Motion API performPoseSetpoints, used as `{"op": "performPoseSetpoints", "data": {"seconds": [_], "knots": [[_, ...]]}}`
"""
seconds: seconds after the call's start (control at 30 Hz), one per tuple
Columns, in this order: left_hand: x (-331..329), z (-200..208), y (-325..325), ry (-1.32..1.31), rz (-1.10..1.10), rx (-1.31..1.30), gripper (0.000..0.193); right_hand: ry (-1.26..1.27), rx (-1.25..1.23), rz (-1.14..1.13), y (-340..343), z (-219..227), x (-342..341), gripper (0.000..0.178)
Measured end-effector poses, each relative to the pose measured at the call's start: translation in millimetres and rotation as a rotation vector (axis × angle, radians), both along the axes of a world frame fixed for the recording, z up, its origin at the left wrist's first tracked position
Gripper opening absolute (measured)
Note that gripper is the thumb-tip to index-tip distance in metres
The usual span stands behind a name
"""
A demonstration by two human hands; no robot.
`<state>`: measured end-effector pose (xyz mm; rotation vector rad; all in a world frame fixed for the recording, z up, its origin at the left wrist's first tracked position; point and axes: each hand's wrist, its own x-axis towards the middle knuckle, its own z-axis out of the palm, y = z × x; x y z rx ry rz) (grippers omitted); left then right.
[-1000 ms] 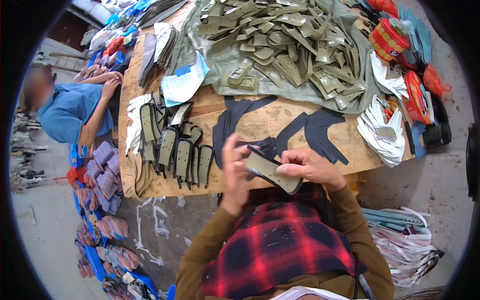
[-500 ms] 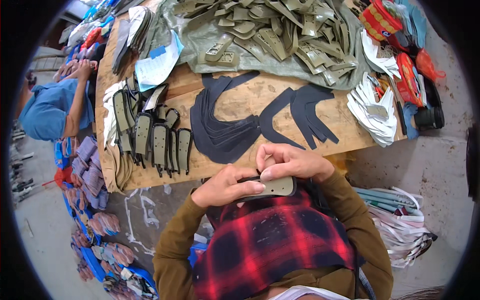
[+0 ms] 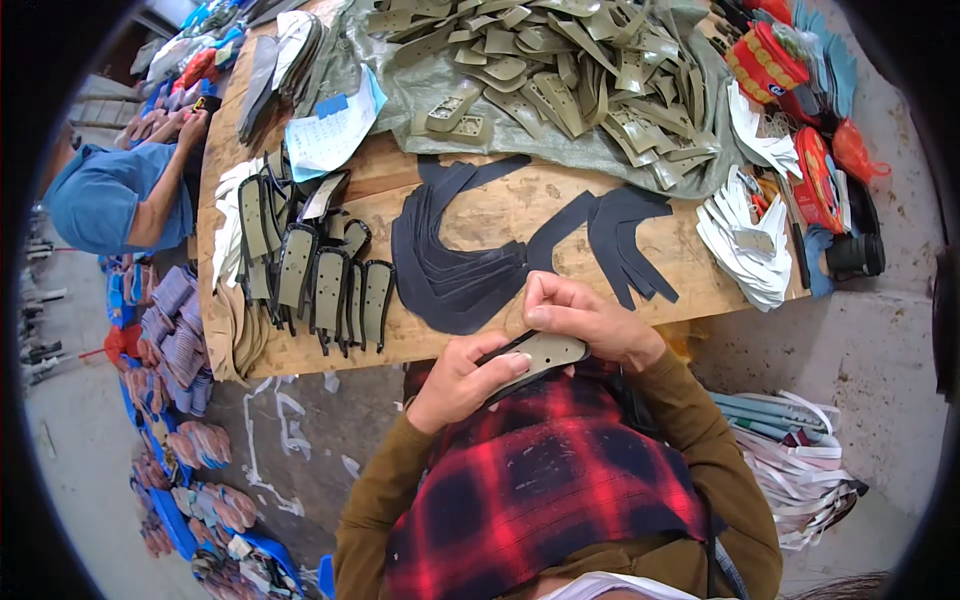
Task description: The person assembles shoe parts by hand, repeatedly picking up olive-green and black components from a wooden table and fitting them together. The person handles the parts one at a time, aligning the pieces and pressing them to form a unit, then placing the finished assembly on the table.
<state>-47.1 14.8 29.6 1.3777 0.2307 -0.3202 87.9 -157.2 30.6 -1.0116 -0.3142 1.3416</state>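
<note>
Paper [image 3: 338, 132] bears illegible writing; left grip [image 3: 465, 378] clamped on olive piece [image 3: 552, 350]; right grip [image 3: 592, 322] together.

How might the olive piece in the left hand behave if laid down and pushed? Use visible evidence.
The olive piece is probably fairly stiff, since it shows no obvious sag in the left hand. It looks thin, so it may be light. Its broad, flattish shape suggests sliding rather than rolling.

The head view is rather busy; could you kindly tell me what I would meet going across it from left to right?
Person in a blue shirt → group of black-edged olive pieces → left hand → held olive piece → right hand → fanned white pieces on the right → black cylinder.
</note>
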Motion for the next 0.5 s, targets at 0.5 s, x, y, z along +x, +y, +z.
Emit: {"op": "performPoseSetpoints", "data": {"seconds": [0.5], "knots": [[9.5,-21.4,-42.0,-0.189,0.429,0.147,0.021,-0.565,-0.019,-0.440,21.8,-32.3,0.0,0.044]]}}
